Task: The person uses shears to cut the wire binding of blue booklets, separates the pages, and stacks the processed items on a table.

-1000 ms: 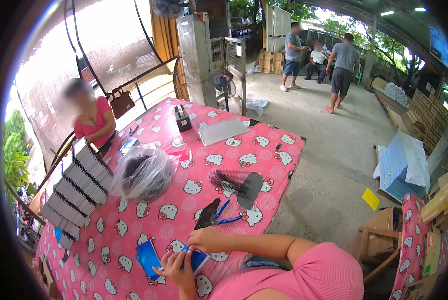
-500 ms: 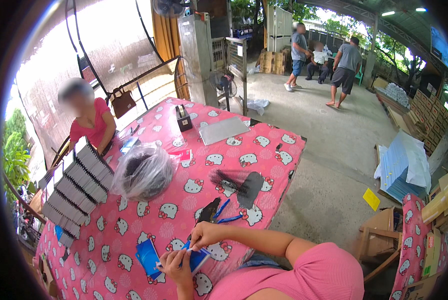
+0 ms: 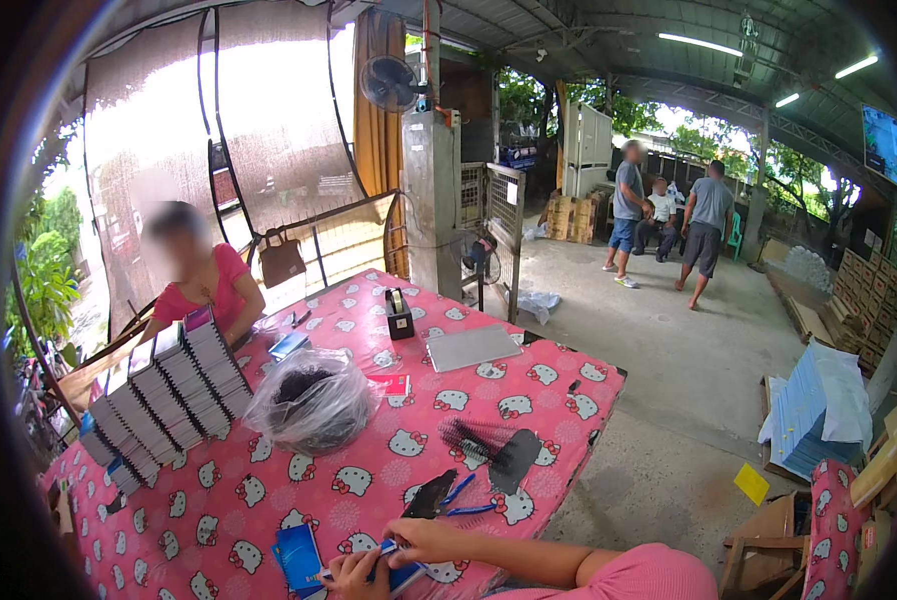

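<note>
At the near edge of the table, both my hands are closed on a blue-covered booklet [image 3: 407,575]. My left hand [image 3: 352,576] grips its left side, fingers bent over the edge. My right hand [image 3: 421,541] pinches at the booklet's upper edge; whatever small part lies under those fingertips is hidden. Just left of my left hand, another blue booklet [image 3: 297,556] lies flat. Beyond my right hand lie blue-handled pliers [image 3: 459,494] beside a black flat piece [image 3: 430,496]. Farther on are loose black binding coils [image 3: 469,438] next to a dark grey flat piece [image 3: 515,461].
Stacked spiral-bound notebooks [image 3: 174,395] stand at the left before a seated person in pink [image 3: 231,290]. A clear plastic bag [image 3: 314,400] of black coils sits mid-table. Behind are a tape dispenser [image 3: 399,316], a grey sheet [image 3: 474,348] and a red card [image 3: 393,384]. Several people are farther back.
The view has tilted up, so the table sits lower in the picture. Both my hands stay at the blue booklet, the right one still pinching at its edge. A standing person at the back has shifted.
</note>
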The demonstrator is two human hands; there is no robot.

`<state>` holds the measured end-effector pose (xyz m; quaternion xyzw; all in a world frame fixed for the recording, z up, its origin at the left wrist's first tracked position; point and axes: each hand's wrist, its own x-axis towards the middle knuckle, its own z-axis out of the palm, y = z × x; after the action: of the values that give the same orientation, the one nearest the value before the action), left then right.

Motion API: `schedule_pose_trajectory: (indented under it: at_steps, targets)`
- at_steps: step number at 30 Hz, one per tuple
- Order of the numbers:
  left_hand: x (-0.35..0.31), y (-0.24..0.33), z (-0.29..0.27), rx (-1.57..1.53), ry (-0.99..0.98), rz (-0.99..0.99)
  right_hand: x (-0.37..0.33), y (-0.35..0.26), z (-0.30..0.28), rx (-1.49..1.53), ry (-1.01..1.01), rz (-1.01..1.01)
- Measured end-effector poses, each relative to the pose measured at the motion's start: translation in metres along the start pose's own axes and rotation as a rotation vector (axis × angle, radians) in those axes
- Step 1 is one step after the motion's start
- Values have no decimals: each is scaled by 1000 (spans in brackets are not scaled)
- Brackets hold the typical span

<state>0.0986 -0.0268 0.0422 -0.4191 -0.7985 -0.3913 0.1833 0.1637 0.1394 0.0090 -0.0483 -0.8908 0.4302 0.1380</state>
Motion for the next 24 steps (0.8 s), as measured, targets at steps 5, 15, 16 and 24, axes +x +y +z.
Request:
schedule_pose_trajectory:
  at_steps: [5,15,16,24]
  targets:
    - [-14,-18,18,-98,-10,-86,-5,-16,0,-98,47,-39]
    - [-8,-15,12,-196,-34,-158,-7,-26,3,-90,93,-66]
    - [-8,-16,12,-197,-45,-152,-7,-26,3,-128,14,-15]
    - [-8,-27,14,-198,-10,-5,-9,-24,12,-168,198,-151]
